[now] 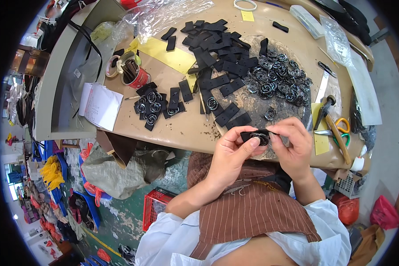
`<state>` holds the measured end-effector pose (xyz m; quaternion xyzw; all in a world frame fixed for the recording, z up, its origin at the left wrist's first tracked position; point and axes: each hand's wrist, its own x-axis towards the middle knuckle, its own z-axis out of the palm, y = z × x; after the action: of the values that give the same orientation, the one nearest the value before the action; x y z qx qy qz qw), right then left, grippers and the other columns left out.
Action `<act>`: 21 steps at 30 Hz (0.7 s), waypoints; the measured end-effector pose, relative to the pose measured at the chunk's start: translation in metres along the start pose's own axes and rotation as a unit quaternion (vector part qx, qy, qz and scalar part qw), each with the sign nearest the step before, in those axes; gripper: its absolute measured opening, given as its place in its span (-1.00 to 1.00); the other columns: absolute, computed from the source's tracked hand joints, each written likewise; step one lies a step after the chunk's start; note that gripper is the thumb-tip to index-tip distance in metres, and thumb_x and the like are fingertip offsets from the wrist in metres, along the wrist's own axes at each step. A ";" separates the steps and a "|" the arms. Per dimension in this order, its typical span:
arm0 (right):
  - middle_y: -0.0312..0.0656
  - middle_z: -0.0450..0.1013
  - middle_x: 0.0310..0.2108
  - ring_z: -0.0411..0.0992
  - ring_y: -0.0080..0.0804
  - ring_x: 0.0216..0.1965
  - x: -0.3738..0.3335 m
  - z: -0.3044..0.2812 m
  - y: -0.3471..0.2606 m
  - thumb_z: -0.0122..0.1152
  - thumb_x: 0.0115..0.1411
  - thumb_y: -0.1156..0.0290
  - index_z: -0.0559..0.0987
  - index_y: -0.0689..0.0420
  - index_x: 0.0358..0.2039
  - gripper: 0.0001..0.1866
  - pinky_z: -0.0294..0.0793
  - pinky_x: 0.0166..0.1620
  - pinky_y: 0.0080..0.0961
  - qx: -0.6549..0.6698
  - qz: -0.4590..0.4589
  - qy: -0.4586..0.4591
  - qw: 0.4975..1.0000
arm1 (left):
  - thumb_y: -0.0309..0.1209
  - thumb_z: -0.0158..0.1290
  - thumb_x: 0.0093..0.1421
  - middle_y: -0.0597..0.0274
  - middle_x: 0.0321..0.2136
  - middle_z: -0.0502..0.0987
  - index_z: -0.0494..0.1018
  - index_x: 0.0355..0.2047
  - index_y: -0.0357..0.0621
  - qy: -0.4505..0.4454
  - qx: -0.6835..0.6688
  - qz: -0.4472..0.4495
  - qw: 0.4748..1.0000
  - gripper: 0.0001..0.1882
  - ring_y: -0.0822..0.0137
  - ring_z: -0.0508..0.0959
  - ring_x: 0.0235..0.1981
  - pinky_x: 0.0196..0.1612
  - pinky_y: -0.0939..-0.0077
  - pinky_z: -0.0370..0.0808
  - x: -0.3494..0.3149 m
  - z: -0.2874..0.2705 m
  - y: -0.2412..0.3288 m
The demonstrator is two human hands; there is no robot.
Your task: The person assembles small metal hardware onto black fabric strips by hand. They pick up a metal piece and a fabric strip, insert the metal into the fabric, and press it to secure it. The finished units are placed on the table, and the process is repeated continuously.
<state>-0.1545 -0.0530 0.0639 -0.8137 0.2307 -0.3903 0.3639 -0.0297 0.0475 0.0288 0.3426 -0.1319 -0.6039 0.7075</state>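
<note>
At the table's near edge, my left hand (236, 153) is closed, pinching a black strip (248, 135) between thumb and fingers. A dark, shiny swirl-shaped ornament (263, 140) sits against that strip under my left thumb. My right hand (292, 144) is closed too, its thumb and forefinger pinching the strip's right end. Just beyond my fingers lies one loose swirl ornament (270, 114). A heap of such ornaments (279, 80) lies farther off, beside a pile of flat black strips (217, 48). Several strips with ornaments on them (151, 106) lie to the left.
A red can (139, 80) with brown sticks and an open notebook (101, 106) stand at the left. On the right are a hammer (337, 133), scissors with orange and green handles (342, 126), and a small white bottle (358, 163). A red crate (155, 206) is on the floor.
</note>
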 end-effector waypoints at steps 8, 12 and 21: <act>-0.25 0.43 -0.43 0.41 -0.59 -0.41 -0.004 -0.010 0.001 0.13 0.05 0.66 0.53 0.31 -0.32 -0.86 0.42 -0.34 -0.66 0.372 0.272 -0.060 0.886 | -0.49 -0.02 0.22 0.20 -0.26 0.50 0.33 -0.11 -0.19 -0.010 -0.068 -0.073 0.995 -0.77 0.41 0.58 -0.34 -0.17 0.52 0.57 -0.002 0.005 0.008; -0.26 0.43 -0.42 0.40 -0.60 -0.41 -0.003 -0.008 0.001 0.13 0.06 0.65 0.52 0.31 -0.33 -0.87 0.42 -0.34 -0.66 0.346 0.267 -0.047 0.898 | -0.48 0.02 0.20 0.21 -0.29 0.49 0.34 -0.15 -0.21 -0.014 -0.116 -0.109 0.987 -0.78 0.40 0.56 -0.30 -0.20 0.56 0.57 -0.001 0.004 0.013; -0.20 0.43 -0.41 0.42 -0.53 -0.42 0.001 0.000 -0.001 0.16 -0.04 0.70 0.55 0.29 -0.40 -0.86 0.41 -0.35 -0.64 0.028 0.054 -0.030 0.998 | -0.54 0.00 0.19 0.21 -0.28 0.48 0.30 -0.14 -0.27 0.036 0.072 0.031 0.996 -0.77 0.48 0.51 -0.28 -0.19 0.56 0.56 0.001 0.010 0.007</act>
<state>-0.1539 -0.0528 0.0648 -0.8007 0.2525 -0.3521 0.4137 -0.0298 0.0432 0.0403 0.4099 -0.1595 -0.5580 0.7037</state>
